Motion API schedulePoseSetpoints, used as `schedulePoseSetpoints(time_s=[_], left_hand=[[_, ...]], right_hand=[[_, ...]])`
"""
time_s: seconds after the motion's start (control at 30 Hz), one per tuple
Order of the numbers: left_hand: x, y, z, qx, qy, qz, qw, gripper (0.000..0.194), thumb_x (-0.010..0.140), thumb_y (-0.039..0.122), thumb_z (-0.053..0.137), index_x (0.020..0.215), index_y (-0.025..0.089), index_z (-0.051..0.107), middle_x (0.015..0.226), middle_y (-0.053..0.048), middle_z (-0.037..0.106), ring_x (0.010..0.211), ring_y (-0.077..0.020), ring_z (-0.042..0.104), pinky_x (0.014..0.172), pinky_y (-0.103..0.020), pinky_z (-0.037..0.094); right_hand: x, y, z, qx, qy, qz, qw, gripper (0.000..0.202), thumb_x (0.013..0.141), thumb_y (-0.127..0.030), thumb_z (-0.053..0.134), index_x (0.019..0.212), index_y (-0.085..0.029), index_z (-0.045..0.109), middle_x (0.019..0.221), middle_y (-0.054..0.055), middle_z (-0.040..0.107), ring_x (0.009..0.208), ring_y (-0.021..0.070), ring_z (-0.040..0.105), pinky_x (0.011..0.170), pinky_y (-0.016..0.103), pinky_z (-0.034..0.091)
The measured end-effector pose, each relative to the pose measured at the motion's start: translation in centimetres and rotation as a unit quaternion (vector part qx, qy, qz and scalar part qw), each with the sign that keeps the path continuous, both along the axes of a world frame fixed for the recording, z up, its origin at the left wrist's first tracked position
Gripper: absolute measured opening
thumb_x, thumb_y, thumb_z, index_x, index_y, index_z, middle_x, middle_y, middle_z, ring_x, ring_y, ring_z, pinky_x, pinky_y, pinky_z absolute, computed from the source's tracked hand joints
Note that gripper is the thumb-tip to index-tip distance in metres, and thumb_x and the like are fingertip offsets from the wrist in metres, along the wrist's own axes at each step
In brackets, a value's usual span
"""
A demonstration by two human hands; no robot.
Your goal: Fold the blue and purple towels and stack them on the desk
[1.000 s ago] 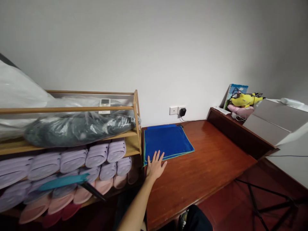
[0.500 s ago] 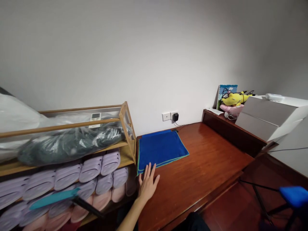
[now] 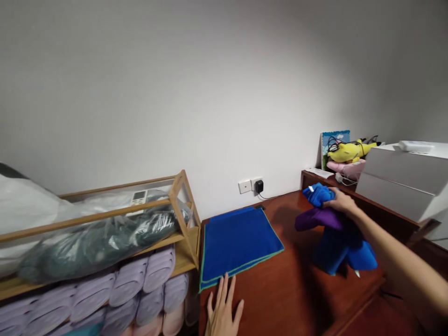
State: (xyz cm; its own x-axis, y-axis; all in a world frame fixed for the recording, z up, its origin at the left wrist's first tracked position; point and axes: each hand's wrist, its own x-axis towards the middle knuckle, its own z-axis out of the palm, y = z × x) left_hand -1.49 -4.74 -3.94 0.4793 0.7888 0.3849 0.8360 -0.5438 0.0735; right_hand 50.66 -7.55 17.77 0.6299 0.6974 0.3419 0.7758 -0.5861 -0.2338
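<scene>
A blue cloth with green edging (image 3: 241,245) lies flat on the brown wooden table (image 3: 269,294), beside the shelf. Fingers spread, my left hand (image 3: 224,308) rests at the cloth's near edge, palm down, holding nothing. Over the right part of the table, my right hand (image 3: 340,201) grips a crumpled bundle of blue and purple cloth (image 3: 332,233). The bundle hangs down in loose folds, and a small white tag shows near its top.
On the left stands a wooden rack (image 3: 182,219) with plastic-wrapped items and rows of lilac slippers (image 3: 159,270). A black plug (image 3: 259,186) sits in the wall socket. At the right are a yellow plush toy (image 3: 350,151) and grey-white drawers (image 3: 399,179).
My right hand has come into view from the right with the blue and purple cloth. The view has shifted, and my left hand appears lower, still by the flat cloth's near edge.
</scene>
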Motion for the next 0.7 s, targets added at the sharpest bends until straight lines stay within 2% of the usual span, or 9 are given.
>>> schedulePoseSetpoints(time_s=[0.1, 0.17, 0.23, 0.3, 0.37, 0.43, 0.5, 0.63, 0.7], left_hand=[[-0.1, 0.7, -1.2, -0.021, 0.008, 0.008, 1.000, 0.056, 0.089, 0.036, 0.036, 0.143, 0.028, 0.023, 0.150, -0.004, 0.025, 0.136, -0.0239, 0.027, 0.104, -0.049, 0.029], [-0.1, 1.2, -2.0, -0.039, 0.015, 0.023, 0.999, 0.057, 0.086, 0.035, 0.040, 0.142, 0.028, 0.027, 0.149, -0.005, 0.027, 0.134, -0.0256, 0.030, 0.102, -0.051, 0.030], [0.0, 1.6, -2.5, -0.052, 0.021, 0.042, 0.998, 0.060, 0.082, 0.033, 0.043, 0.140, 0.028, 0.030, 0.148, -0.006, 0.029, 0.133, -0.0271, 0.033, 0.102, -0.053, 0.030], [0.0, 1.7, -2.6, -0.061, 0.029, 0.048, 0.997, 0.060, 0.081, 0.033, 0.044, 0.140, 0.027, 0.032, 0.148, -0.007, 0.028, 0.133, -0.0275, 0.032, 0.101, -0.053, 0.030], [0.0, 1.6, -2.4, -0.067, 0.034, 0.039, 0.996, 0.059, 0.082, 0.034, 0.042, 0.140, 0.026, 0.031, 0.148, -0.006, 0.026, 0.134, -0.0270, 0.030, 0.102, -0.053, 0.030], [0.0, 1.5, -2.1, -0.068, 0.035, 0.028, 0.997, 0.057, 0.085, 0.035, 0.039, 0.141, 0.026, 0.030, 0.149, -0.006, 0.025, 0.135, -0.0262, 0.029, 0.102, -0.052, 0.030], [-0.1, 1.4, -1.9, -0.063, 0.031, 0.023, 0.997, 0.056, 0.086, 0.035, 0.038, 0.141, 0.026, 0.028, 0.149, -0.006, 0.026, 0.135, -0.0260, 0.029, 0.102, -0.052, 0.030], [-0.2, 1.2, -1.8, -0.047, 0.019, 0.005, 0.999, 0.058, 0.087, 0.034, 0.040, 0.142, 0.029, 0.024, 0.149, -0.005, 0.026, 0.135, -0.0256, 0.030, 0.102, -0.049, 0.030], [-0.3, 1.2, -1.8, -0.042, 0.018, -0.005, 0.999, 0.058, 0.087, 0.034, 0.040, 0.143, 0.030, 0.023, 0.150, -0.005, 0.026, 0.135, -0.0252, 0.030, 0.102, -0.048, 0.030]], right_hand=[[-3.5, 4.0, -5.3, -0.062, 0.044, -0.002, 0.997, 0.083, 0.066, -0.050, 0.066, 0.138, -0.024, 0.036, 0.101, 0.013, 0.067, 0.081, 0.0250, 0.065, 0.069, 0.033, 0.042], [-6.1, 5.5, -9.3, -0.087, 0.046, -0.006, 0.995, 0.078, 0.070, -0.048, 0.062, 0.139, -0.024, 0.035, 0.102, 0.016, 0.065, 0.086, 0.0287, 0.064, 0.073, 0.037, 0.042], [-8.1, 6.4, -12.2, -0.098, 0.029, -0.012, 0.995, 0.078, 0.071, -0.044, 0.063, 0.139, -0.022, 0.034, 0.110, 0.020, 0.061, 0.097, 0.0328, 0.061, 0.082, 0.043, 0.039], [-8.9, 7.1, -13.3, -0.096, 0.003, -0.019, 0.995, 0.079, 0.072, -0.041, 0.063, 0.141, -0.022, 0.030, 0.126, 0.024, 0.051, 0.109, 0.0366, 0.055, 0.089, 0.048, 0.033], [-8.9, 7.1, -13.0, -0.083, -0.026, -0.023, 0.996, 0.076, 0.077, -0.044, 0.057, 0.143, -0.022, 0.026, 0.140, 0.026, 0.036, 0.121, 0.0392, 0.044, 0.094, 0.051, 0.028], [-8.7, 5.9, -12.7, -0.072, -0.052, -0.015, 0.996, 0.067, 0.084, -0.048, 0.045, 0.143, -0.023, 0.026, 0.147, 0.023, 0.027, 0.129, 0.0384, 0.033, 0.098, 0.051, 0.025], [-8.8, 3.2, -13.3, -0.058, -0.092, 0.017, 0.994, 0.060, 0.088, -0.051, 0.034, 0.141, -0.025, 0.030, 0.147, 0.019, 0.029, 0.132, 0.0362, 0.028, 0.098, 0.051, 0.026], [-9.7, -3.2, -17.6, -0.036, -0.179, 0.082, 0.980, 0.057, 0.086, -0.052, 0.035, 0.140, -0.034, 0.032, 0.146, 0.015, 0.033, 0.132, 0.0396, 0.026, 0.090, 0.058, 0.034], [-9.8, -4.5, -19.5, -0.033, -0.184, 0.080, 0.979, 0.055, 0.087, -0.050, 0.035, 0.140, -0.037, 0.030, 0.148, 0.012, 0.029, 0.133, 0.0393, 0.023, 0.086, 0.056, 0.039]])
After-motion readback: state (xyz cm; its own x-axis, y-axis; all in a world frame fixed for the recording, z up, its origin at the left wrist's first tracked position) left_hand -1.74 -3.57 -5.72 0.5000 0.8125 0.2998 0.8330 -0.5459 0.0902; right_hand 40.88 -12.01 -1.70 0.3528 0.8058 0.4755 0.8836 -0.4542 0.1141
